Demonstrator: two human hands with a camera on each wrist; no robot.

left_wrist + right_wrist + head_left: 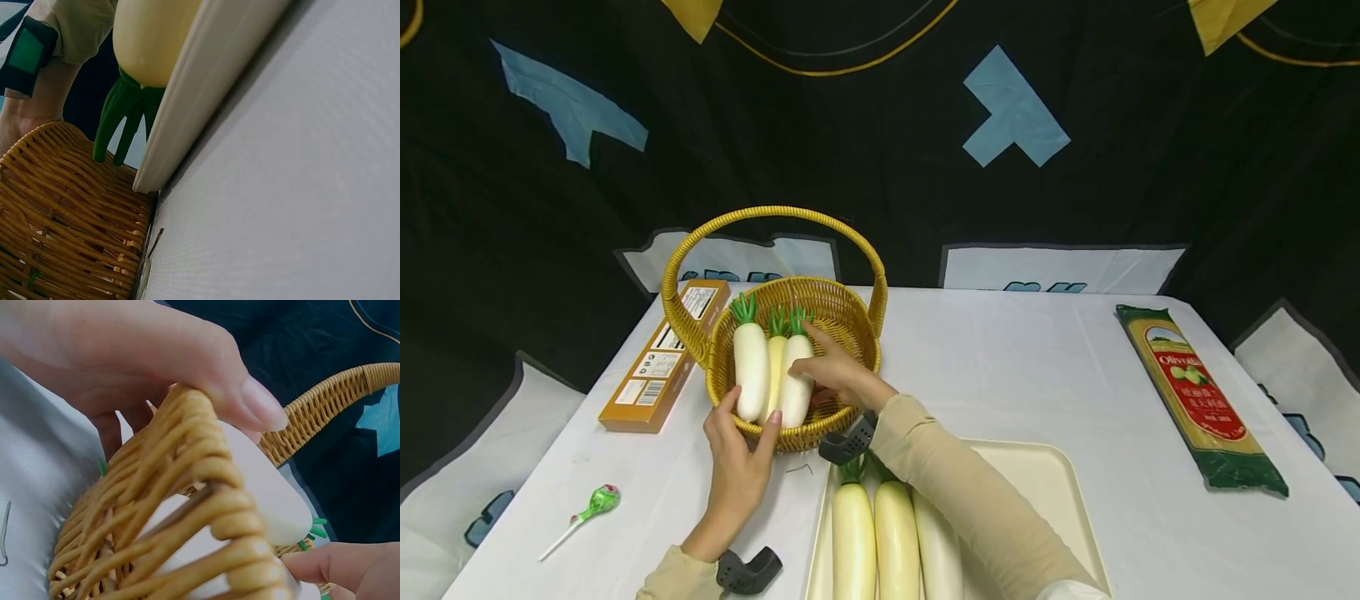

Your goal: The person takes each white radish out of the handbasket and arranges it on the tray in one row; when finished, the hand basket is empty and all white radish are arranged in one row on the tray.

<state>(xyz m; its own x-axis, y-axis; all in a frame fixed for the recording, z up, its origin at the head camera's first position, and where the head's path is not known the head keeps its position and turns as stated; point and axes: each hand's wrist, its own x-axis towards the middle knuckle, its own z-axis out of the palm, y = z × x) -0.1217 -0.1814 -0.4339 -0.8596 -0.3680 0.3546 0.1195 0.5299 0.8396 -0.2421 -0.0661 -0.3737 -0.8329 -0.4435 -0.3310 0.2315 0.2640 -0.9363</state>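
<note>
In the head view a yellow wicker basket [846, 433] holds three daikon radishes with green tops, the middle one yellower. My left hand [737, 462] grips the basket's front-left rim, beside the left white radish [750, 367]. The right wrist view shows its thumb [262, 403] over the wicker edge and fingers outside. Reaching in from the right, my right hand [838, 371] has its fingers about the right white radish [796, 392]; some fingers are hidden. One fingertip appears low in the right wrist view. The left wrist view does not show my left hand.
A cream tray [1048, 479] with longer radishes [853, 542] lies in front, partly under my right forearm. An orange-brown box [647, 392] stands left of the basket, with a lollipop [602, 500] nearer. A pasta packet [1202, 400] lies far right. The basket handle [782, 212] arches high.
</note>
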